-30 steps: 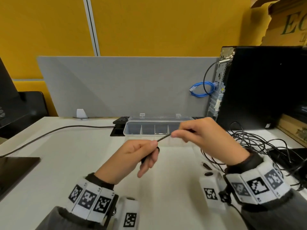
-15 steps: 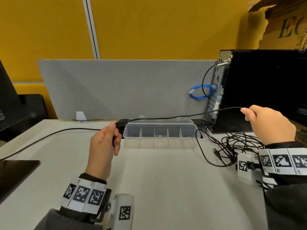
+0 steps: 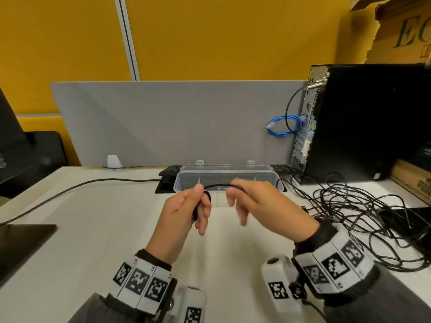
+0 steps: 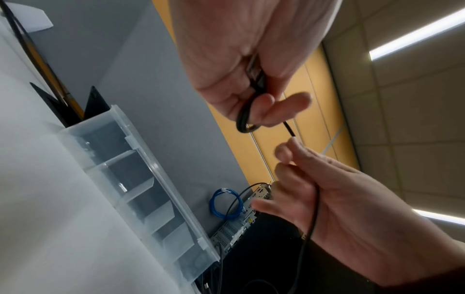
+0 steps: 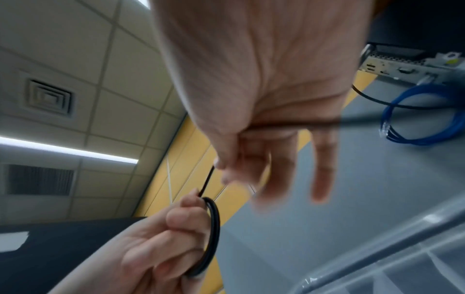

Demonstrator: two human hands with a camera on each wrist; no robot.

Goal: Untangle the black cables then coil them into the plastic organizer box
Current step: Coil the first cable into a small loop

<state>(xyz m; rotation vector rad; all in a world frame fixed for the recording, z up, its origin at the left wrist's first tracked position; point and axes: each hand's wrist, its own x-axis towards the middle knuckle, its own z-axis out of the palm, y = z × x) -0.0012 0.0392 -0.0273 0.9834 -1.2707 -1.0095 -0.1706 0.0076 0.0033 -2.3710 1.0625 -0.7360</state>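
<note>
The left hand (image 3: pixel 186 213) grips a small coil (image 5: pixel 210 236) of cable, the right hand (image 3: pixel 258 201) pinches its loose run beside it, while a tangle (image 3: pixel 363 213) beyond the right hand waits and the box (image 3: pixel 224 180) holds none.

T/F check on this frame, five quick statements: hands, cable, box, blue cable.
1. The left hand holds a small coil of black cable. True.
2. The right hand is empty. False: it pinches the same cable, which runs across its palm in the left wrist view.
3. The organizer box already holds coiled cables. False: its visible compartments look empty.
4. A tangle of black cables lies on the desk to the right of the hands. True.
5. The blue cable lies in the box. False: it hangs looped beside the computer tower.
</note>
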